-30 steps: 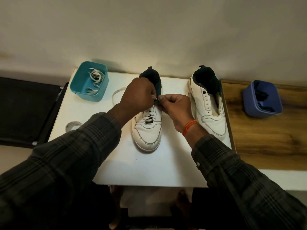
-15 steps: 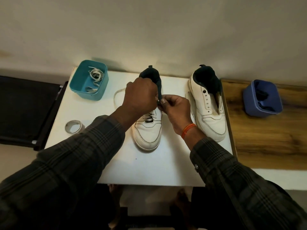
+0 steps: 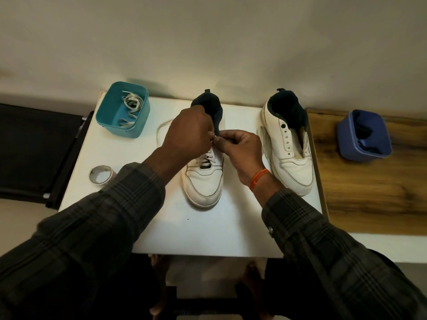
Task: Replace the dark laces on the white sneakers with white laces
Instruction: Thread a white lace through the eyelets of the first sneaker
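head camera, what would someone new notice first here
Most striking are the left hand and right hand, meeting over the middle shoe on the white table and pinching a white lace at its eyelets. To the right stands a second shoe with bare eyelets. A teal tub holding another white lace sits far left, and a blue tub with dark contents sits on the wooden surface at right.

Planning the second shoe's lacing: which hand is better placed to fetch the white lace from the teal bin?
Left. The left hand is nearer the teal bin at the table's far left; the right hand would have to cross over.
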